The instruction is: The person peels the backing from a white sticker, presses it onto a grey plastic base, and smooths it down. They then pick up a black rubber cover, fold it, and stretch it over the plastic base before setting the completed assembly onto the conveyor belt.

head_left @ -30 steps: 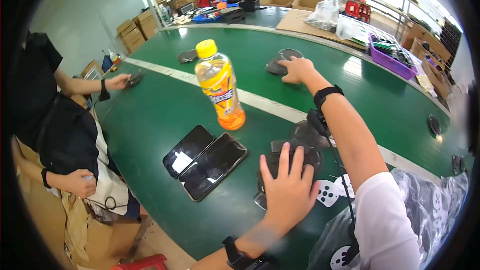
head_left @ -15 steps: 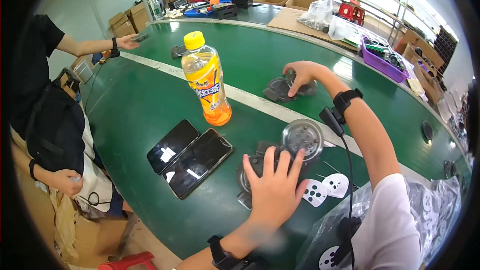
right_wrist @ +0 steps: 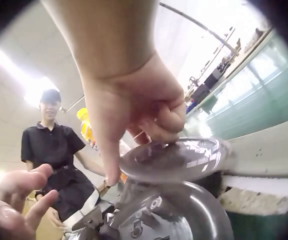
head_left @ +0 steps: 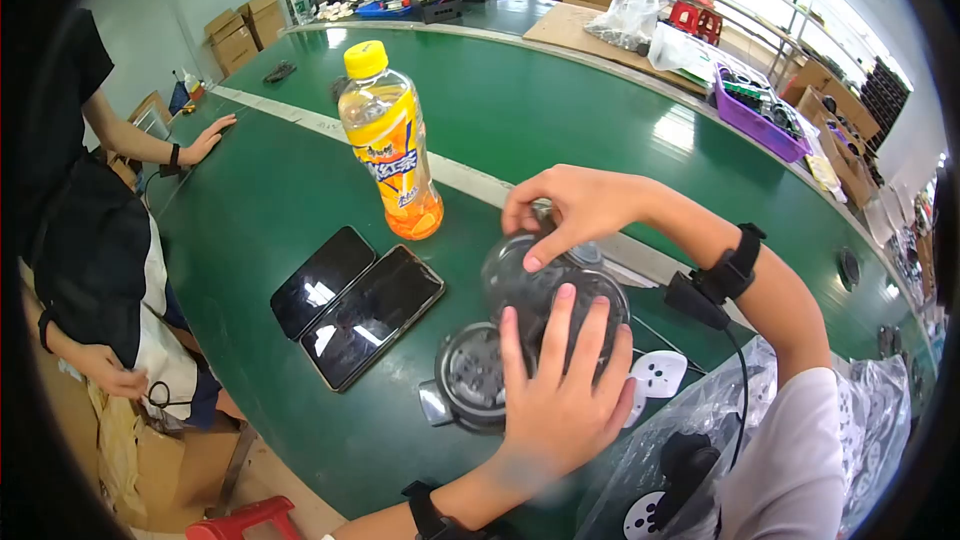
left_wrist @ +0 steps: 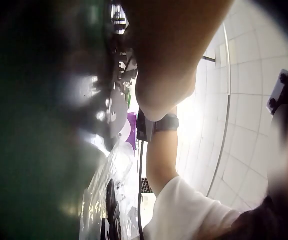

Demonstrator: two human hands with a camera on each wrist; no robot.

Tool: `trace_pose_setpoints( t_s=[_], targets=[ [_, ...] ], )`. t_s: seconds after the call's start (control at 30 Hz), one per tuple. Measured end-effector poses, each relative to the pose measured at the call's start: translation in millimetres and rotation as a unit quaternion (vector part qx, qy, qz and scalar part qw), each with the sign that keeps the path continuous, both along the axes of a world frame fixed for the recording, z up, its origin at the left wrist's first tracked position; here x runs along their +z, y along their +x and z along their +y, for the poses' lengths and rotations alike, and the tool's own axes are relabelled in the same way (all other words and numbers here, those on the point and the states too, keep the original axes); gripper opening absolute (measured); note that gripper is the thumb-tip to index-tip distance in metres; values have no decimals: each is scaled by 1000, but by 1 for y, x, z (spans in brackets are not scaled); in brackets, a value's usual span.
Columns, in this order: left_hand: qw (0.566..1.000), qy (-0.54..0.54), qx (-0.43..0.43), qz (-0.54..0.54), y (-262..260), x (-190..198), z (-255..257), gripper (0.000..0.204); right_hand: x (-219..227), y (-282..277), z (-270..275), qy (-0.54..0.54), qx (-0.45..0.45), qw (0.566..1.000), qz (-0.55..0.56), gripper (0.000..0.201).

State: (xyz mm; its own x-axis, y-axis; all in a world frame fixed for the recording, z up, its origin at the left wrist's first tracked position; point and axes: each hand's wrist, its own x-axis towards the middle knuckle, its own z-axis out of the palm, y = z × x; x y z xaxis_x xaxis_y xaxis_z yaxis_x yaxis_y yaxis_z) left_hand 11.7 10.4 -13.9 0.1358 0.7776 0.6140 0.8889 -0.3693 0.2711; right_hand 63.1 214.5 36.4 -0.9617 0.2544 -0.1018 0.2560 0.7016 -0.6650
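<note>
My right hand point(head_left: 527, 238) pinches a round, clear dark disc point(head_left: 510, 285) by its rim and holds it over a stack of dark round parts point(head_left: 600, 290) on the green belt point(head_left: 560, 110). In the right wrist view the same hand point(right_wrist: 139, 150) grips the clear disc point(right_wrist: 176, 160) just above a shiny round metal part point(right_wrist: 179, 215). My left hand point(head_left: 565, 330) lies with straight fingers on the near side of the stack. A grey round part point(head_left: 468, 380) sits on the belt just left of it. The left wrist view is blurred and shows only my forearm.
An orange drink bottle point(head_left: 388, 140) stands behind two black phones point(head_left: 355, 300). White paw-shaped pieces point(head_left: 655, 375) and a clear plastic bag point(head_left: 700, 420) lie at my right. Another person's hand point(head_left: 205, 145) rests on the belt's left edge. A purple bin point(head_left: 760, 110) sits far right.
My right hand has carried the disc from the far side of the belt back to the stack under my left hand. The other person's hand has dropped onto the belt.
</note>
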Motion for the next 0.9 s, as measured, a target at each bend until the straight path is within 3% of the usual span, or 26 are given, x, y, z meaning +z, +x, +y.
trace_pose_setpoints(
  t_s=[0.17, 0.27, 0.3, 0.37, 0.43, 0.5, 0.57, 0.63, 0.7, 0.77, 0.9],
  targets=[
    [999, -37, -2, -16, -1, -7, 1, 39, 11, -16, -14, -122, 45, 991, -18, 34],
    [1000, -24, 1, -2, 0, -7, 0, 35, 0, -21, -33, -288, 74, 955, -8, 42],
    [1000, -25, -1, -5, 1, -6, -2, 35, 1, -22, -37, -290, 72, 954, -11, 42],
    [1000, 14, -1, -6, 4, -3, -7, 34, 8, -22, -46, -370, 34, 925, 78, 40],
    [1000, 10, -26, -8, 3, -1, -8, 37, 19, -17, -46, -275, -23, 953, 121, 33],
    [998, -43, 21, 48, 0, 1, -2, 42, 15, -1, -37, -185, -20, 970, 159, 30],
    [992, -87, 63, 59, -6, 4, 2, 48, 38, 34, -50, -120, -135, 978, 103, 23],
    [990, -120, 41, 63, -12, -2, 5, 48, 54, 75, -70, -82, -216, 971, 61, 21],
    [991, -112, 18, 75, -12, -1, 4, 43, 64, 119, -97, 9, -229, 973, -10, 23],
    [990, -86, -11, 115, -12, 1, 6, 40, 71, 149, -139, 22, -249, 968, 13, 23],
    [997, -8, -55, 53, -6, 2, 2, 13, 59, 187, -225, 19, -345, 934, -95, 18]
  ],
)
